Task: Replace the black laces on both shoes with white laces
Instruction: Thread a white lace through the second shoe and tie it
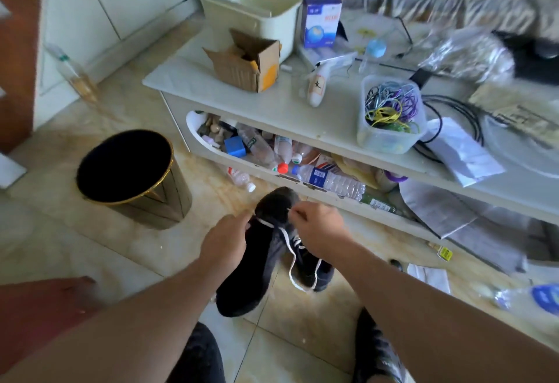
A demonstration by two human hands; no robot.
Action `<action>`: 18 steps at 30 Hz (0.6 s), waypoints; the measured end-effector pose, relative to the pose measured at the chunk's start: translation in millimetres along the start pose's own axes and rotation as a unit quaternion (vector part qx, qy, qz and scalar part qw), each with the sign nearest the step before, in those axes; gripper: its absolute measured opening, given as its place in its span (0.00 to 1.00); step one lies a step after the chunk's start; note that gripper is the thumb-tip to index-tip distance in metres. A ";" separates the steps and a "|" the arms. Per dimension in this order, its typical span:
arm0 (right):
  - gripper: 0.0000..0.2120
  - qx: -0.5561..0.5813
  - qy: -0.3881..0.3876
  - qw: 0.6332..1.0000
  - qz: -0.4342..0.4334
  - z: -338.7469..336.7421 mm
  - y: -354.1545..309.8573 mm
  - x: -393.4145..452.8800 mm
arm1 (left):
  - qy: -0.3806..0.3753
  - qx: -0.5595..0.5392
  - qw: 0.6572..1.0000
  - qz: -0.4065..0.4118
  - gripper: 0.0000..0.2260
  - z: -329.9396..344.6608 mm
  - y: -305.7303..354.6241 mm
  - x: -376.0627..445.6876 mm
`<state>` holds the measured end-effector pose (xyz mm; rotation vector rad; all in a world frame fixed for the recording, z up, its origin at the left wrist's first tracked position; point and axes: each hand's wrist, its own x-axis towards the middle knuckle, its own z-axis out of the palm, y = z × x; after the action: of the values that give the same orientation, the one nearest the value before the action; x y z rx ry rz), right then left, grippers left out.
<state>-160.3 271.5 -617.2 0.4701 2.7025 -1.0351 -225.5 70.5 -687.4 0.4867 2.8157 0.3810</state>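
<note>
A black shoe [260,264] is held up above the floor tiles, toe pointing away from me. A white lace [292,257] runs across its lowest eyelets and hangs down in a loop on the right side. My left hand [225,242] grips the shoe's left side near the toe. My right hand [317,228] pinches one end of the white lace just above the toe. A second black shoe [375,349] lies on the floor at the lower right, partly hidden by my right forearm.
A black bin with a gold rim [133,175] stands on the floor to the left. A white low table [290,116] cluttered with boxes, a tub of cables [390,113] and papers stands ahead, plastic bottles [329,180] on its shelf. Papers and a bottle lie at right.
</note>
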 end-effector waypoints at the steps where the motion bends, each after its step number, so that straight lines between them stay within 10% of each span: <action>1: 0.15 0.013 0.028 0.999 -0.024 -13.5 -18.8 -10.6 | 0.015 -0.018 1.000 -0.002 0.09 -23.4 9.4 -1.6; 12: 0.09 0.029 0.081 0.991 -0.102 -135.2 -95.9 -123.2 | 0.130 -0.190 0.970 0.076 0.02 -204.9 114.0 -71.2; 18: 0.02 0.260 0.181 0.948 -0.040 -146.0 -85.7 -120.5 | 0.094 -0.338 0.930 0.105 0.05 -226.0 133.1 -92.9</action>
<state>-91.6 283.7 -421.4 0.6998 2.7400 -1.8652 -168.6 110.7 -418.0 0.6057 2.5582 1.4387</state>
